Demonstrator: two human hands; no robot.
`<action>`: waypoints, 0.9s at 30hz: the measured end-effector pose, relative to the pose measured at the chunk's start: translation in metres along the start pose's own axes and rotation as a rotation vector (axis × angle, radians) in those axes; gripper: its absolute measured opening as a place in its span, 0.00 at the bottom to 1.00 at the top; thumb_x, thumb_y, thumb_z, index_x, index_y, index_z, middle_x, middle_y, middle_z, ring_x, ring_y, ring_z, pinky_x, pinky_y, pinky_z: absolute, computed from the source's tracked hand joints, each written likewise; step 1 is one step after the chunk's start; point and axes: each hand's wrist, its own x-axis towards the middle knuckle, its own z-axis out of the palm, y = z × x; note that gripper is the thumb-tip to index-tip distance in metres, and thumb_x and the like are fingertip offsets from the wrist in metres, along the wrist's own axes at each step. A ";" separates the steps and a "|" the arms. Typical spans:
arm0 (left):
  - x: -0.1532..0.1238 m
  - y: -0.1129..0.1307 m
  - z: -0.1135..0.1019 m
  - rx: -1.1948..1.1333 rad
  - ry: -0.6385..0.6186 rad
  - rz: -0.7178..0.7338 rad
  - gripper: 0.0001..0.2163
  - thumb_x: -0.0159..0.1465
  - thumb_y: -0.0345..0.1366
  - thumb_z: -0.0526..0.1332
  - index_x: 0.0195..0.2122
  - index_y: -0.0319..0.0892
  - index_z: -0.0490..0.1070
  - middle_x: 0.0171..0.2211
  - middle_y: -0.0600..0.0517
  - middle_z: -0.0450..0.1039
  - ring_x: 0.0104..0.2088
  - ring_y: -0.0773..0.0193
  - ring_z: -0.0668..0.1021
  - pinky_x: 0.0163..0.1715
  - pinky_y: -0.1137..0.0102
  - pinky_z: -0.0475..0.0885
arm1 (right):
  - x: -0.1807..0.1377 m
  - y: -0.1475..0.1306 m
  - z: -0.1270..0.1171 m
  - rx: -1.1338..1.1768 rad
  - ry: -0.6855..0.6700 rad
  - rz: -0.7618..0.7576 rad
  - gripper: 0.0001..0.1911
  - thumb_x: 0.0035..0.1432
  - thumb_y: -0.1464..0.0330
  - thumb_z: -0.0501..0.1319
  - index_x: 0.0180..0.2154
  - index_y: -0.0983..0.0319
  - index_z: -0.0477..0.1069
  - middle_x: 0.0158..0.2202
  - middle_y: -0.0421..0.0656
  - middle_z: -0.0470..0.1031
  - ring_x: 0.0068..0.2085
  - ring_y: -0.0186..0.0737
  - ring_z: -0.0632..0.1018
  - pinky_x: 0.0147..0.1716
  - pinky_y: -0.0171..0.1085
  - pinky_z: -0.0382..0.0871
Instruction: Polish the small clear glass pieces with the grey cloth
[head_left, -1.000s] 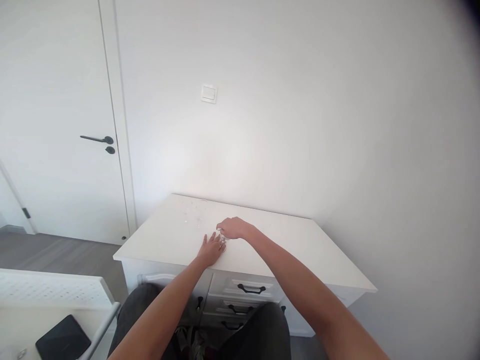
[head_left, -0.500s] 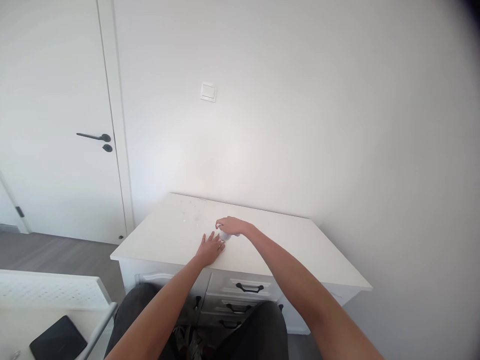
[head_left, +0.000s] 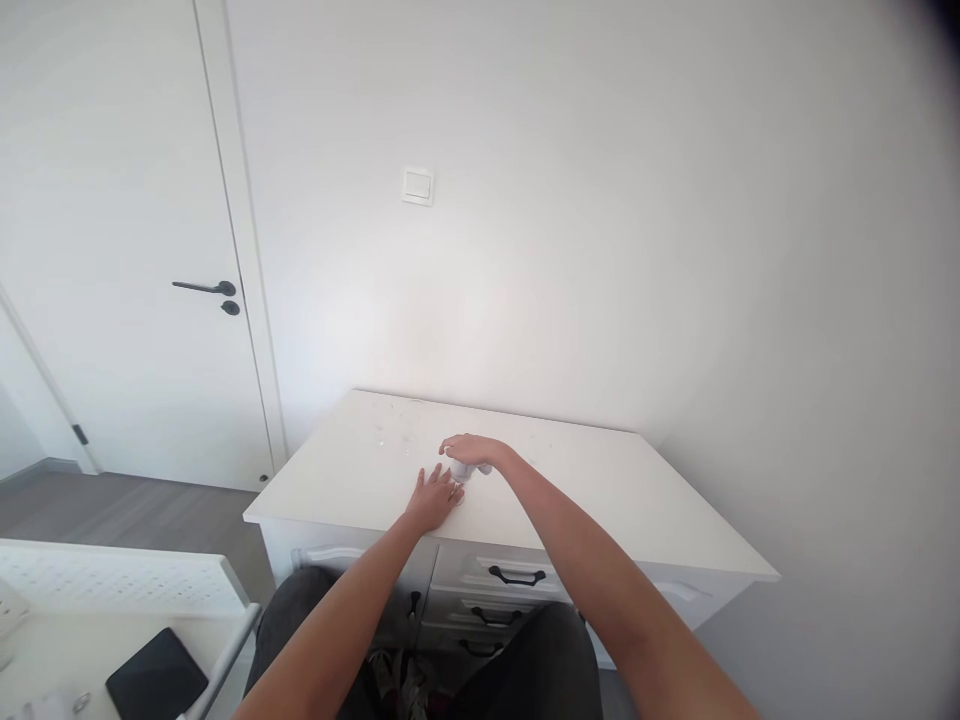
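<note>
Our left hand (head_left: 435,497) flat, fingers spread, on white table (head_left: 600,500), right hand (head_left: 471,452) gripping small clear object (head_left: 459,471), plain wall w/ switch (head_left: 418,186), door (head_left: 112,250) at left.

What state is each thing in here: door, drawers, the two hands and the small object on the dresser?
Door: shut, handle level.
Drawers: all pushed in.
Left hand: flat on the dresser top, fingers spread, beside the small object.
Right hand: grip closed from above on the small white object.
Small white object: standing on the dresser top, under the right hand.
Wall switch: position too small to tell.
</note>
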 end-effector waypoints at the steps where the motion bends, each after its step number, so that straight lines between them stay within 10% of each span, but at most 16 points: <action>1: 0.000 0.000 0.000 0.001 0.000 -0.002 0.26 0.75 0.50 0.39 0.61 0.52 0.70 0.70 0.51 0.60 0.74 0.49 0.48 0.69 0.42 0.40 | -0.002 -0.001 -0.001 -0.016 0.009 -0.008 0.17 0.69 0.60 0.60 0.54 0.61 0.71 0.54 0.47 0.74 0.49 0.44 0.78 0.48 0.48 0.76; 8: 0.001 0.000 0.000 -0.022 -0.005 -0.011 0.25 0.74 0.49 0.40 0.61 0.52 0.70 0.72 0.53 0.55 0.74 0.49 0.46 0.69 0.41 0.39 | -0.027 -0.010 0.023 -0.155 0.173 -0.007 0.16 0.67 0.68 0.56 0.54 0.60 0.71 0.43 0.52 0.79 0.48 0.53 0.77 0.53 0.52 0.62; 16: -0.003 0.004 -0.004 -0.023 0.012 -0.015 0.24 0.75 0.48 0.39 0.63 0.53 0.67 0.71 0.52 0.58 0.74 0.52 0.48 0.70 0.43 0.40 | -0.021 -0.013 0.039 0.028 0.274 0.069 0.18 0.68 0.57 0.59 0.51 0.62 0.70 0.39 0.43 0.77 0.36 0.41 0.77 0.41 0.43 0.72; 27: 0.000 0.004 -0.004 0.025 0.011 -0.016 0.24 0.75 0.48 0.41 0.66 0.56 0.65 0.73 0.53 0.53 0.73 0.49 0.49 0.69 0.41 0.42 | -0.036 0.032 0.080 0.648 0.912 0.306 0.27 0.69 0.55 0.30 0.53 0.59 0.59 0.41 0.50 0.73 0.41 0.48 0.77 0.37 0.40 0.70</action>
